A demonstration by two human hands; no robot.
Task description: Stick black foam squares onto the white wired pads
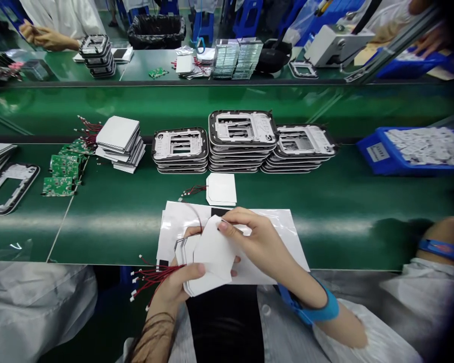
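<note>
Our left hand [176, 282] clasps a fanned stack of flat white panels with clipped corners [214, 259], its thumb pressing on the top face and its fingers curled underneath. Our right hand [251, 229] pinches the top panel's far edge between thumb and forefinger. The stack is held above glossy white sheets [278, 229] on the green table [344, 232]. Thin dark red wires with small white plugs [153, 277] trail free towards 8 and 9 o'clock.

From the stack, one loose white panel with red leads [222, 189] lies at 12 o'clock, black-and-white plastic frames [242, 131] stand in piles from 11 to 1, green circuit boards [62, 171] lie at 10, and a blue plastic bin of small white pieces [378, 156] sits at 2.

The fan looks uneven, so if our left thumb eases off, we judge that panels could slide out and drop. The bunched wires could tangle, or snag and strain their joints if one panel is tugged alone. Pinching too hard could bend or crease an edge.
</note>
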